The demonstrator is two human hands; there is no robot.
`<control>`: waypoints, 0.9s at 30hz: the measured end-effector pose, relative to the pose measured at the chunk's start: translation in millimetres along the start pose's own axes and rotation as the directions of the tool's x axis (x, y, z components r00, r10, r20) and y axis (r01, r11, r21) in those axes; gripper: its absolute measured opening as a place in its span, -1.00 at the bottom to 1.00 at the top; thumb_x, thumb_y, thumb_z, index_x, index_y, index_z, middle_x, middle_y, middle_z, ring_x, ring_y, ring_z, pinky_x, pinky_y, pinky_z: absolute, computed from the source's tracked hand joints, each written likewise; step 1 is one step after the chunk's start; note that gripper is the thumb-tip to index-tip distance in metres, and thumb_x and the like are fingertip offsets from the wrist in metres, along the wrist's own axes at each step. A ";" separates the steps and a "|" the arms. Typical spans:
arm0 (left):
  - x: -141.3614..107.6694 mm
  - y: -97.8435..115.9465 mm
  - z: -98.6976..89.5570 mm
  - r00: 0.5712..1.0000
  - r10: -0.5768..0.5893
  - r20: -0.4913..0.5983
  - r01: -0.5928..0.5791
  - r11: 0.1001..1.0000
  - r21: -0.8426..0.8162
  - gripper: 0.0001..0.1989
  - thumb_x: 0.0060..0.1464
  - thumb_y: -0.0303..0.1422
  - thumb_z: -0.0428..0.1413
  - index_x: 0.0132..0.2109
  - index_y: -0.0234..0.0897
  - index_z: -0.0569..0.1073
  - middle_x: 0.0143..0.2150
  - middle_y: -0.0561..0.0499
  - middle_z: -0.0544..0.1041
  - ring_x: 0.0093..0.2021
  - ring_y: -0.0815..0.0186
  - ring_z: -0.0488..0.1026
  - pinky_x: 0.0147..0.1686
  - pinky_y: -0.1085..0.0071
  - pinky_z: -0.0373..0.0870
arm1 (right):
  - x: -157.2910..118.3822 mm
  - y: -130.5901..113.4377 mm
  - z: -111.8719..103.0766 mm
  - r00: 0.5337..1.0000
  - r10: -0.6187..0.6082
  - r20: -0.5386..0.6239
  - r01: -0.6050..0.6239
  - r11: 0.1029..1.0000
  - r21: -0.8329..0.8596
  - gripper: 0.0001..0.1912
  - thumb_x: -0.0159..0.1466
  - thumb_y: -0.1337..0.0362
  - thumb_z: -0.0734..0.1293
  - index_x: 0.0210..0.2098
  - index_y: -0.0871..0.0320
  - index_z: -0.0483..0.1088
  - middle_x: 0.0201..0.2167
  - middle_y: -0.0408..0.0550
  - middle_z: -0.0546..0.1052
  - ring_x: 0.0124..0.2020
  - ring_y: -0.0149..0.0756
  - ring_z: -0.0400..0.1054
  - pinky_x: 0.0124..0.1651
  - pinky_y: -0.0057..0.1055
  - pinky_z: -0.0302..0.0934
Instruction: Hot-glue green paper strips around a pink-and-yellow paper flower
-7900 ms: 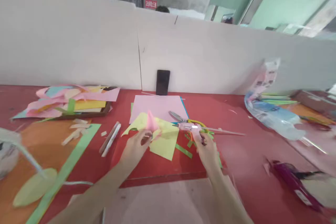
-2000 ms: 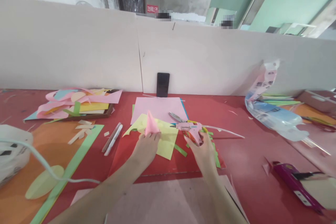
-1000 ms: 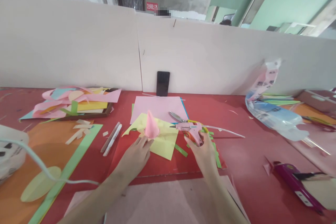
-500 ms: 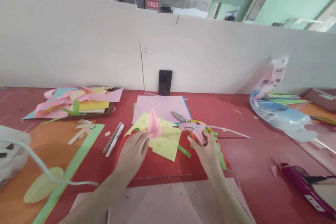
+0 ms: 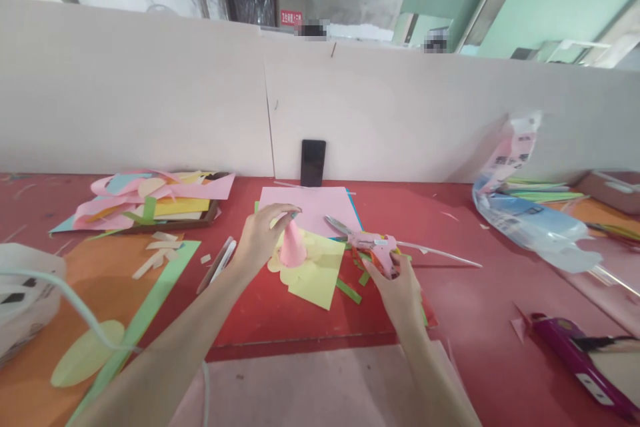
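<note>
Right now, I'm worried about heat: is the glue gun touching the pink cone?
Apart: the head view shows yellow paper between the glue gun and the pink cone.

The cone [image 5: 293,250] is pink, the glue gun [image 5: 371,241] a paler pink, the sheet of paper [image 5: 323,273] pale yellow. The table [image 5: 410,210] is red, the phone [image 5: 313,163] black.

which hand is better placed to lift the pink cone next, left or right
Probably the left hand: it is right at the tip of the pink cone, while the right hand is occupied with the pink glue gun.
</note>
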State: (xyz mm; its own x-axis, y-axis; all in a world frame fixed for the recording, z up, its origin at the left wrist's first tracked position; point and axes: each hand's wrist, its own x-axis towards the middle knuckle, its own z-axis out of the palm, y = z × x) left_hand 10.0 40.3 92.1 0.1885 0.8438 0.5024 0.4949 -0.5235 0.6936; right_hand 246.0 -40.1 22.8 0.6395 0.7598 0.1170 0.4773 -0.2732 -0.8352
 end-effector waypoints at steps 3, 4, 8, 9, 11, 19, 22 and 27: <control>3.0 3.0 -1.6 0.995 -0.079 -0.060 0.076 0.996 -0.042 -0.83 0.08 -0.31 0.02 -0.26 -0.18 0.50 -0.23 0.10 0.55 -0.14 0.33 0.45 -0.10 0.44 0.34 | -0.5 0.0 0.5 1.000 -0.011 0.005 0.011 1.000 -0.012 -0.41 -0.14 -0.12 0.32 -0.22 0.13 0.30 -0.36 -0.09 0.42 -0.40 -0.30 0.28 -0.37 -0.41 0.10; 4.2 4.9 -3.1 0.992 -0.097 -0.084 0.093 0.994 -0.050 -0.83 0.06 -0.30 0.03 -0.27 -0.17 0.51 -0.24 0.10 0.56 -0.15 0.34 0.46 -0.11 0.46 0.35 | 0.1 0.7 1.0 1.000 -0.012 0.007 0.012 1.000 -0.017 -0.41 -0.14 -0.11 0.33 -0.22 0.13 0.30 -0.36 -0.09 0.42 -0.40 -0.30 0.28 -0.37 -0.41 0.10; 9.4 14.4 -8.5 0.971 -0.114 -0.211 0.109 0.993 -0.034 -0.85 0.02 -0.29 0.07 -0.29 -0.16 0.52 -0.27 0.12 0.56 -0.18 0.34 0.46 -0.14 0.48 0.35 | 6.0 8.2 3.9 0.999 -0.019 -0.028 0.019 1.000 0.008 -0.35 -0.16 -0.11 0.33 -0.17 0.14 0.30 -0.31 -0.04 0.43 -0.35 -0.26 0.28 -0.36 -0.40 0.11; 10.4 16.6 -8.9 0.966 -0.107 -0.235 0.104 0.994 -0.027 -0.86 0.01 -0.29 0.08 -0.30 -0.16 0.52 -0.28 0.12 0.56 -0.19 0.35 0.46 -0.14 0.48 0.35 | 7.5 10.6 4.6 0.999 -0.020 -0.037 0.021 1.000 0.015 -0.34 -0.16 -0.11 0.33 -0.15 0.15 0.29 -0.28 -0.02 0.42 -0.33 -0.25 0.29 -0.35 -0.40 0.11; 10.9 20.0 -7.7 0.962 -0.095 -0.257 0.093 0.995 -0.021 -0.87 0.00 -0.30 0.09 -0.31 -0.16 0.52 -0.30 0.13 0.56 -0.22 0.35 0.46 -0.16 0.48 0.34 | 9.5 14.4 5.5 0.999 -0.021 -0.044 0.022 1.000 0.023 -0.33 -0.15 -0.11 0.33 -0.13 0.15 0.28 -0.26 0.00 0.42 -0.32 -0.24 0.29 -0.34 -0.39 0.12; -2.0 23.0 10.8 0.991 -0.054 -0.125 0.052 0.998 -0.025 -0.91 0.00 -0.34 0.10 -0.32 -0.19 0.49 -0.32 0.09 0.54 -0.28 0.35 0.45 -0.23 0.45 0.36 | 8.0 13.6 4.2 0.999 -0.022 -0.036 0.023 0.999 0.039 -0.35 -0.15 -0.11 0.34 -0.15 0.14 0.29 -0.29 -0.04 0.42 -0.33 -0.24 0.29 -0.32 -0.37 0.14; -12.8 23.1 11.0 0.993 0.015 -0.117 -0.012 1.000 0.026 -0.82 0.02 -0.38 0.10 -0.17 -0.17 0.43 -0.19 0.06 0.49 -0.22 0.34 0.42 -0.17 0.40 0.34 | 6.9 11.7 2.9 1.000 -0.015 -0.018 0.016 0.999 0.040 -0.37 -0.14 -0.10 0.34 -0.15 0.12 0.28 -0.29 -0.05 0.42 -0.30 -0.24 0.29 -0.31 -0.38 0.14; -48.0 8.4 8.4 0.979 0.107 -0.176 -0.063 0.969 0.239 -0.83 0.05 -0.32 0.08 -0.18 -0.22 0.33 -0.23 0.01 0.42 -0.19 0.31 0.39 -0.22 0.40 0.34 | 6.7 11.3 2.3 0.999 -0.014 -0.048 0.016 0.999 0.034 -0.36 -0.13 -0.10 0.33 -0.15 0.14 0.28 -0.28 -0.03 0.42 -0.30 -0.23 0.29 -0.31 -0.38 0.13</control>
State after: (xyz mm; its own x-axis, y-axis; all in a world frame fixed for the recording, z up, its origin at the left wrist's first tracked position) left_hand 12.3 -3.7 69.5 0.0887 0.7489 0.6567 0.6705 -0.5324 0.5167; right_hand 254.3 -36.7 12.9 0.6606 0.7346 0.1546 0.4669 -0.2408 -0.8509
